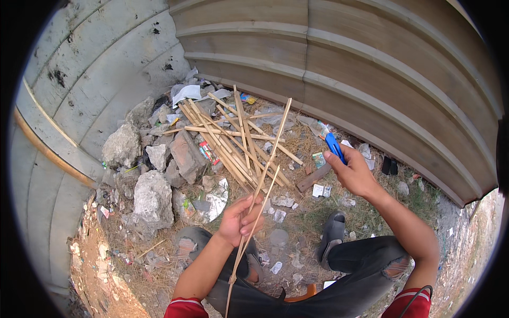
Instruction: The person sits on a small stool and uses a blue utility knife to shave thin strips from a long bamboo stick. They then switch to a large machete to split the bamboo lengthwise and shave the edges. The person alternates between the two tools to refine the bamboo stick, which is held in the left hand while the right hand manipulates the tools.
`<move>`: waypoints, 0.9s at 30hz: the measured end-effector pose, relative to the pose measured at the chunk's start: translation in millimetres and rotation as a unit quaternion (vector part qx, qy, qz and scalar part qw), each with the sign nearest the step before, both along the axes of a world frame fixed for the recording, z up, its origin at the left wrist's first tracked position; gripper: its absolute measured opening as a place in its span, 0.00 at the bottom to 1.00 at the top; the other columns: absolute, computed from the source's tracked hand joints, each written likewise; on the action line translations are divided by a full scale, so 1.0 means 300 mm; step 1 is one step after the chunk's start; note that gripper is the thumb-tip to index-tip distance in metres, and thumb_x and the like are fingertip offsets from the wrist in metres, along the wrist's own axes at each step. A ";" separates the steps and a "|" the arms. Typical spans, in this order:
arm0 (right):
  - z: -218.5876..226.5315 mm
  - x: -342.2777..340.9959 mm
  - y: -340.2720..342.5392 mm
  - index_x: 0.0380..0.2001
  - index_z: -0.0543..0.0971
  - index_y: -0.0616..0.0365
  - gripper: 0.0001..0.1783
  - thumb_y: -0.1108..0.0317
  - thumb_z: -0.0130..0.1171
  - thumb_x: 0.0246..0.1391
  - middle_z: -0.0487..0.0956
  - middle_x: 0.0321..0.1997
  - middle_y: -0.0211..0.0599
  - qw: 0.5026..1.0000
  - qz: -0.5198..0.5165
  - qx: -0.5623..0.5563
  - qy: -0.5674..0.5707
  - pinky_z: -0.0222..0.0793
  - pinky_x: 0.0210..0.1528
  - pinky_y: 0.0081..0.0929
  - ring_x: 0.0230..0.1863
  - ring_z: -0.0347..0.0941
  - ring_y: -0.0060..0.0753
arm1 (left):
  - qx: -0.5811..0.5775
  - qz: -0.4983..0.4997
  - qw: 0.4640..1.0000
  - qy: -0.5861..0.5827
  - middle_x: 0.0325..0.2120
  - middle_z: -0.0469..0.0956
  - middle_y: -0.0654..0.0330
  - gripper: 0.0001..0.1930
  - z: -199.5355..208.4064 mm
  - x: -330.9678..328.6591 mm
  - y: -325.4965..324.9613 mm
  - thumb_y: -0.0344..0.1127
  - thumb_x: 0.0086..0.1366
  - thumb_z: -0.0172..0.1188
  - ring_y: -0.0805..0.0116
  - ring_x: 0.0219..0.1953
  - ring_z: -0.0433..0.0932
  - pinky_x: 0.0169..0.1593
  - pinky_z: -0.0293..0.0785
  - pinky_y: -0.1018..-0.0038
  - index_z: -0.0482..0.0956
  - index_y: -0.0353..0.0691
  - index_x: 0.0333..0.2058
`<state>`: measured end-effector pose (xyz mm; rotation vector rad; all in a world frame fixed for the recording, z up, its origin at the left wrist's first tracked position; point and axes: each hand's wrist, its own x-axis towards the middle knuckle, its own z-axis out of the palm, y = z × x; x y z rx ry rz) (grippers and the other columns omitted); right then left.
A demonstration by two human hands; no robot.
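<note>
My left hand [241,220] is closed around a long, pale bamboo strip [274,146], tilted up and away to the right. A second, thinner strip [270,192] runs beside it from the same grip, and the two meet below the hand, above my thigh. To the right, my right hand [352,172] grips a blue-handled cutter knife [335,147], held apart from the strips. Its blade is too small to make out clearly. Beyond my hands, a loose pile of similar strips [225,153] lies crisscrossed on the ground.
Rough rocks [154,199] and a reddish brick [188,156] crowd the left side. A corrugated metal wall [360,69] closes off the back, a grey one [95,69] the left. Paper scraps litter the dry grass. A brown block [314,178] lies below the knife. Something orange [305,294] shows between my legs.
</note>
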<state>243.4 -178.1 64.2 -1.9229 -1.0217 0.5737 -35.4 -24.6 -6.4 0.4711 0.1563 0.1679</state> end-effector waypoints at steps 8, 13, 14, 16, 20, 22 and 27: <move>-0.028 -0.318 0.033 0.41 0.82 0.64 0.16 0.59 0.65 0.61 0.83 0.32 0.34 0.937 0.087 0.023 0.339 0.70 0.41 0.22 0.35 0.76 0.20 | 0.195 0.040 0.978 0.065 0.15 0.61 0.68 0.13 0.021 0.073 -0.047 0.43 0.78 0.43 0.77 0.12 0.60 0.17 0.56 0.80 0.70 0.41 0.43; -0.067 -0.300 0.085 0.40 0.81 0.62 0.15 0.59 0.63 0.63 0.84 0.31 0.32 0.941 0.093 0.061 0.320 0.57 0.16 0.16 0.15 0.62 0.12 | 0.251 0.169 0.952 0.041 0.15 0.61 0.68 0.13 0.124 0.036 0.052 0.42 0.78 0.43 0.78 0.12 0.59 0.16 0.55 0.82 0.71 0.39 0.45; -0.054 -0.285 0.086 0.40 0.81 0.62 0.15 0.59 0.63 0.63 0.84 0.32 0.32 0.940 0.084 0.069 0.324 0.58 0.17 0.16 0.15 0.62 0.12 | 0.249 0.233 0.940 0.025 0.15 0.60 0.68 0.13 0.164 0.015 0.123 0.41 0.78 0.43 0.79 0.12 0.58 0.15 0.54 0.82 0.72 0.39 0.46; -0.025 -0.275 0.070 0.37 0.82 0.62 0.13 0.61 0.64 0.61 0.83 0.30 0.30 0.938 0.080 0.116 0.318 0.57 0.21 0.19 0.20 0.64 0.13 | 0.251 0.361 0.898 -0.008 0.16 0.59 0.68 0.13 0.291 -0.075 0.304 0.41 0.78 0.43 0.79 0.12 0.57 0.14 0.54 0.82 0.72 0.38 0.48; 0.014 -0.302 0.059 0.38 0.82 0.62 0.14 0.60 0.65 0.61 0.82 0.28 0.30 0.947 0.112 0.124 0.276 0.60 0.23 0.19 0.22 0.67 0.13 | 0.332 0.535 0.776 -0.030 0.18 0.58 0.68 0.15 0.572 -0.253 0.483 0.39 0.78 0.43 0.79 0.14 0.56 0.15 0.53 0.83 0.70 0.33 0.50; 0.021 -0.341 0.066 0.38 0.82 0.63 0.15 0.59 0.65 0.61 0.81 0.27 0.30 0.943 0.136 0.141 0.270 0.62 0.24 0.18 0.23 0.69 0.14 | 0.383 0.548 0.743 -0.035 0.18 0.58 0.69 0.16 0.634 -0.272 0.490 0.39 0.78 0.43 0.79 0.14 0.56 0.16 0.52 0.83 0.69 0.31 0.51; 0.079 -0.345 0.046 0.48 0.81 0.64 0.26 0.55 0.71 0.54 0.82 0.29 0.29 0.964 0.132 0.069 0.219 0.69 0.31 0.20 0.26 0.73 0.16 | 0.479 0.532 0.698 0.000 0.18 0.59 0.69 0.19 0.779 -0.345 0.537 0.39 0.78 0.44 0.80 0.14 0.56 0.16 0.50 0.82 0.67 0.29 0.57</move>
